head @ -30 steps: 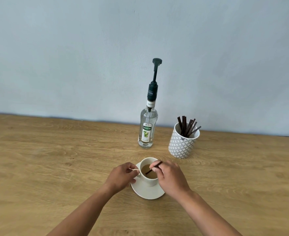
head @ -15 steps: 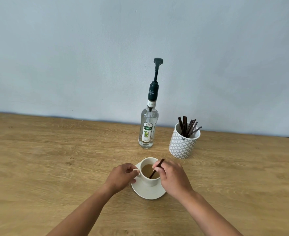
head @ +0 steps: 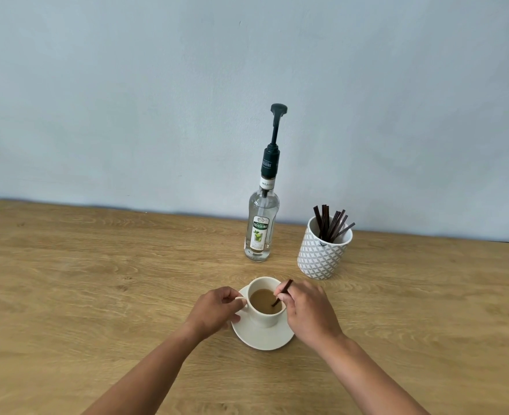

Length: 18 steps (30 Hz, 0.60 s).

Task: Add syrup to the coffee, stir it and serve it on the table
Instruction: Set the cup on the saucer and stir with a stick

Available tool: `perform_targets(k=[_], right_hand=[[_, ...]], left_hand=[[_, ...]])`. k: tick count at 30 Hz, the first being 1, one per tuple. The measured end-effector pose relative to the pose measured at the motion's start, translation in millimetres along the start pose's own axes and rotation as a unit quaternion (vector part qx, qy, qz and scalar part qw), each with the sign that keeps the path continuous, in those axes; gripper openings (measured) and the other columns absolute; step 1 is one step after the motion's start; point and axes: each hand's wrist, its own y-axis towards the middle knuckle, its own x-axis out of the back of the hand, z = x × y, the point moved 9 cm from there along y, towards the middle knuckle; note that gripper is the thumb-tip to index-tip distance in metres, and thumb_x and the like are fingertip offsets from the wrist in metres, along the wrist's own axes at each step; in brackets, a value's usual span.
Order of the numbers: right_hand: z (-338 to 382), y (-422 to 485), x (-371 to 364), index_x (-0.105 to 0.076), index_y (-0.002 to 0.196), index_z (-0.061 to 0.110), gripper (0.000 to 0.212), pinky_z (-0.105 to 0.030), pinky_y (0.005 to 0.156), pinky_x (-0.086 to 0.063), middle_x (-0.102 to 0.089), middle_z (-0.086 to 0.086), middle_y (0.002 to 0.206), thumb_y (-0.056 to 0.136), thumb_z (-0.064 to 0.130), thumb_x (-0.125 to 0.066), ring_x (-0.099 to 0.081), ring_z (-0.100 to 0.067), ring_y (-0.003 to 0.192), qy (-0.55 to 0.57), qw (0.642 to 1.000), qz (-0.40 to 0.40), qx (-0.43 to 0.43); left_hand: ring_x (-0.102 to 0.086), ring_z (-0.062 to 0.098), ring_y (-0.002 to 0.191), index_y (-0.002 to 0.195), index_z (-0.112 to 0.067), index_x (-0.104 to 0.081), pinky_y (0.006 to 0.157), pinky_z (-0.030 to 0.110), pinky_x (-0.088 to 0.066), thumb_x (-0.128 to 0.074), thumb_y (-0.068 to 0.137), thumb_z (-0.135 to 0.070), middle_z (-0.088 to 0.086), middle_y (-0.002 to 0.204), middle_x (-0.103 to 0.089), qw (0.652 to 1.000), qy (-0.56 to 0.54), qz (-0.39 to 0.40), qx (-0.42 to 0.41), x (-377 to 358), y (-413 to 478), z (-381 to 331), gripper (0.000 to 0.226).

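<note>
Left hand (head: pixel 217 310) pinched the cup (head: pixel 265 316) handle; right hand (head: pixel 307 310) pinched the stirrer (head: pixel 281 293) in the coffee; worktop (head: pixel 97 280) lay open leftward.

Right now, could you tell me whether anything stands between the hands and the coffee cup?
Nothing visible does. The left hand already pinches the cup by its handle, and the right hand holds the stirrer dipped into the coffee.
</note>
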Motion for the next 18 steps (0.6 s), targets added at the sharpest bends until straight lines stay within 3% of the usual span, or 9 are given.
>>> perform_targets(k=[7,14,18], right_hand=[[4,0,-8,-0.067,0.101,0.034,0.018,-0.030,0.091,-0.042,-0.065,0.008,0.099,0.094,0.021,-0.058,-0.053,-0.012,0.097,0.076,0.997,0.008,-0.021],[2,0,-3,-0.065,0.106,0.028,0.017,-0.033,0.093,-0.039,-0.068,0.008,0.097,0.095,0.018,-0.056,-0.055,-0.014,0.097,-0.010,1.000,0.008,-0.008],[1,-4,2,-0.062,0.102,0.028,0.013,-0.032,0.092,-0.040,-0.066,0.009,0.100,0.095,0.019,-0.055,-0.055,-0.013,0.100,0.020,1.000,0.003,-0.015]], left_hand=[[-0.078,0.015,0.076,0.093,-0.018,-0.071,0.058,0.029,-0.054,-0.070,0.087,-0.030,0.001,0.094,-0.077,1.000,-0.007,0.004,0.014,-1,0,3,0.013],[-0.077,0.018,0.077,0.094,-0.014,-0.070,0.055,0.029,-0.050,-0.069,0.088,-0.028,0.002,0.091,-0.076,1.000,-0.015,0.008,0.024,-3,-1,1,0.014],[-0.077,0.019,0.076,0.094,-0.013,-0.070,0.055,0.030,-0.050,-0.070,0.088,-0.027,0.006,0.095,-0.077,1.000,-0.018,0.005,0.023,-3,-2,1,0.015]])
